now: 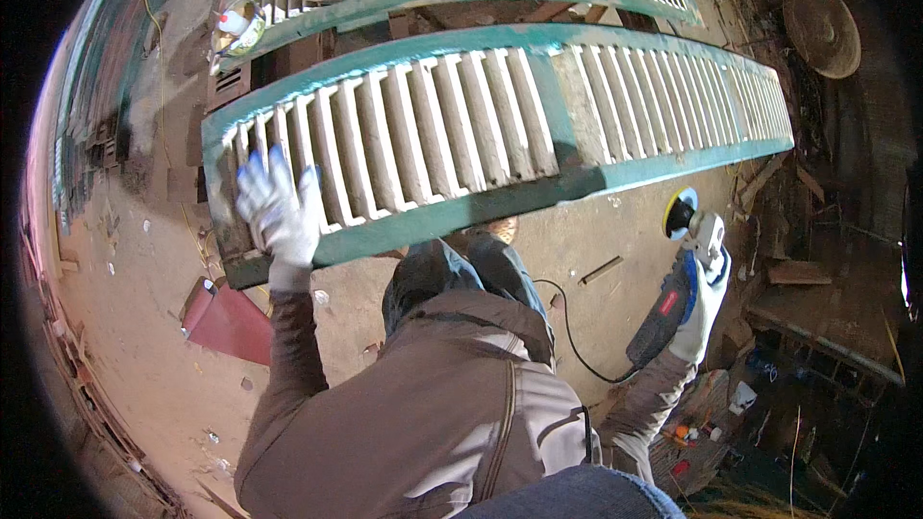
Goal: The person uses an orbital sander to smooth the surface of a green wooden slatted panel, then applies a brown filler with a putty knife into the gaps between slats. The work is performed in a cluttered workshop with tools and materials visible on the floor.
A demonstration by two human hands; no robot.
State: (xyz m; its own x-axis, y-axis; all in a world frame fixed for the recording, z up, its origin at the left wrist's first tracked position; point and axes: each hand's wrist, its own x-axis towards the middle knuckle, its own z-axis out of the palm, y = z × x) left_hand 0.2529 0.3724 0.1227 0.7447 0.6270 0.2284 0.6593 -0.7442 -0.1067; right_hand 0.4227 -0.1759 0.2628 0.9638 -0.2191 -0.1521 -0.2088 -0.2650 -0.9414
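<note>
Head view: left hand [279, 211], gloved, spread flat on near end of green louvered shutter [500, 125] laid across supports. Right hand [700, 312] closed round angle grinder [673, 288], held clear, well apart from shutter. Slats mostly stripped pale; frame paint remaining, judged part-done.

Warm, even daylight fills the middle of the view, brightest on the pale slats of the shutter [481, 125], with only soft shadows beneath it. Straight edges bow strongly toward the black, vignetted rim. The left hand [279, 207] is slightly smeared by motion, and the right side falls dim.
</note>
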